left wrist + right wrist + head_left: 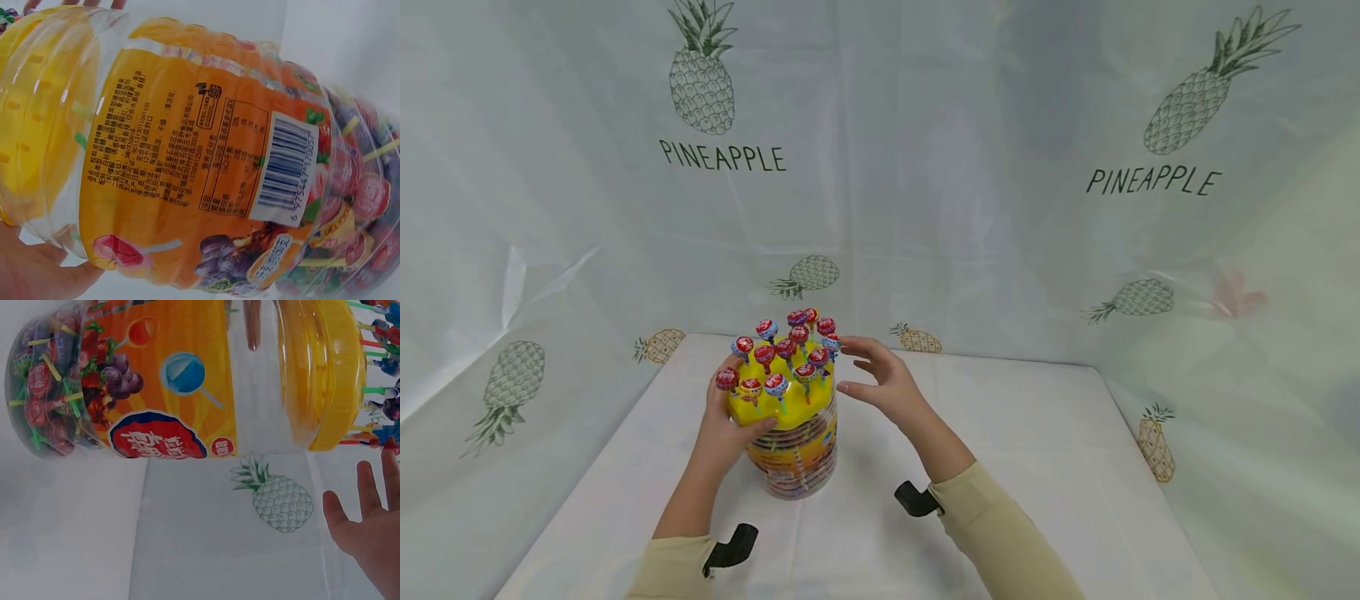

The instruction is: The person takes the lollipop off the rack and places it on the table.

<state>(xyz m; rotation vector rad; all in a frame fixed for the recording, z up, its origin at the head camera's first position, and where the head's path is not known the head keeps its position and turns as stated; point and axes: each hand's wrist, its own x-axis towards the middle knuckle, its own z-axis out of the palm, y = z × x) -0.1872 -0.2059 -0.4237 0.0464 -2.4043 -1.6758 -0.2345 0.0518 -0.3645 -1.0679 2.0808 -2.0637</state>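
A clear plastic jar (793,462) with an orange label stands on the white table, many wrapped lollipops (47,394) lying in its lower part. Its yellow lid (345,381) has several lollipops (777,385) upright in its top by their sticks. My left hand (722,429) holds the jar around the lid, thumb at the front and fingers on the far left side. In the left wrist view, the barcode label (200,144) fills the middle. To the right of the lid, my right hand (887,387) has spread, relaxed fingers near the rightmost lollipops, with nothing held.
The white table (1000,467) reaches to a hanging cloth (940,208) printed with pineapples, which rises behind and on both sides. A black wrist mount sits on each cuff (973,496).
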